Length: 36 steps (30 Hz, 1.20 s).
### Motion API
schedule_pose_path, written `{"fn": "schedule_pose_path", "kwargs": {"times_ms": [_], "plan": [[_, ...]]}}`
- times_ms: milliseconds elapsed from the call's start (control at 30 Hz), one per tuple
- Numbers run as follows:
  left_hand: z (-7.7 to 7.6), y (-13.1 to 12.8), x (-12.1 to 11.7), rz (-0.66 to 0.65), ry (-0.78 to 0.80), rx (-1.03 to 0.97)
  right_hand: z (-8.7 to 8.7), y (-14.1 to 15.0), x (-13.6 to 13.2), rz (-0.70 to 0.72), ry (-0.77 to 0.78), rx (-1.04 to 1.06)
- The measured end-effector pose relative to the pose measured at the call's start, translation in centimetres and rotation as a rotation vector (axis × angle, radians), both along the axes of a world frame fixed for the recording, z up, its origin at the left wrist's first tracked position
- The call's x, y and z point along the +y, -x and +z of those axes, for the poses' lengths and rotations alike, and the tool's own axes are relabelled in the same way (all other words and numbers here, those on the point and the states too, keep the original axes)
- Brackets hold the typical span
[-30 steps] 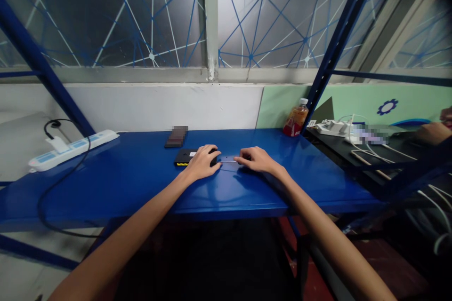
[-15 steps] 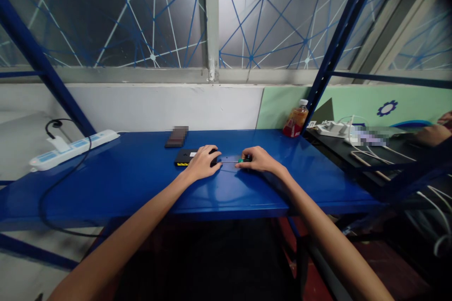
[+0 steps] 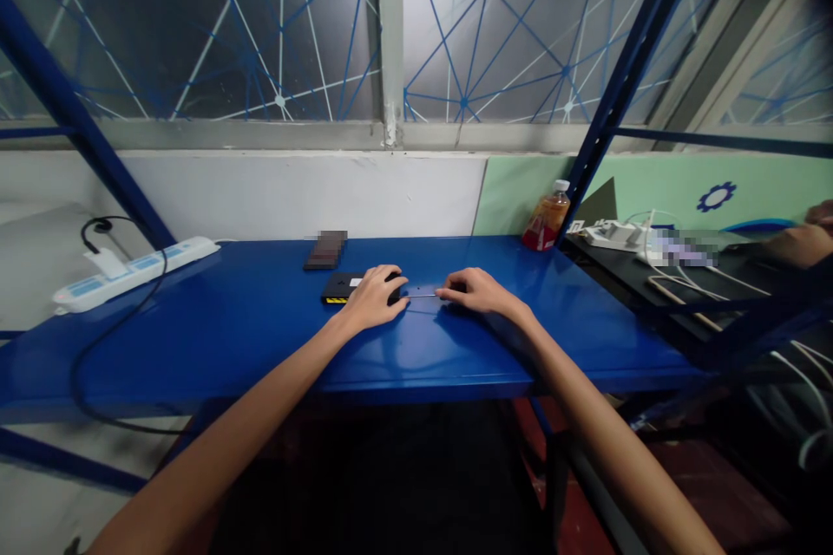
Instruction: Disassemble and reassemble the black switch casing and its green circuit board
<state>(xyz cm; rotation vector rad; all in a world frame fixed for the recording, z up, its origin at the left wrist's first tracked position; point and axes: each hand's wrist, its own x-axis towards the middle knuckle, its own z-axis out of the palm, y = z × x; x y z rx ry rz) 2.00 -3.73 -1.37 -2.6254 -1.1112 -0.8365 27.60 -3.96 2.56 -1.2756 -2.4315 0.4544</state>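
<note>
A flat black router (image 3: pixel 337 288) with a row of yellow ports and a white label lies on the blue table. My left hand (image 3: pixel 376 297) grips its right part, covering much of it, fingers bent round the far side and thumb in front. Between my hands runs the thin metal shaft of a screwdriver (image 3: pixel 424 295), its left end at the router's right side by my left fingertips. My right hand (image 3: pixel 476 290) is closed round the screwdriver's handle, which the fingers hide. The tip itself cannot be made out.
Behind the router lies a dark, blurred flat object (image 3: pixel 325 251). A white power strip (image 3: pixel 136 275) with a black cable sits at the left. A drink bottle (image 3: pixel 547 217) stands at the back right. Chargers and cables (image 3: pixel 625 234) cover a black table, near another person's hand (image 3: pixel 790 244).
My right fingers have shifted on the screwdriver, and its green handle part is now hidden. My left hand and the router stay in place. The view has tilted very slightly.
</note>
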Motion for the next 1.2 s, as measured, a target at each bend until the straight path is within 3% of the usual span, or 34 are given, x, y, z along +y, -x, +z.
{"fn": "schedule_pose_path", "kwargs": {"times_ms": [333,933,1200], "plan": [[0.05,0.00,-0.09,-0.002,-0.005,-0.011,-0.80,0.12,0.30,-0.012,-0.047,-0.026],[0.15,-0.02,-0.14,0.001,-0.001,-0.006,-0.66,0.07,0.37,-0.030,-0.094,-0.065],[0.01,0.03,-0.03,0.001,-0.006,0.005,-0.88,0.33,0.15,-0.021,-0.057,-0.034]]}}
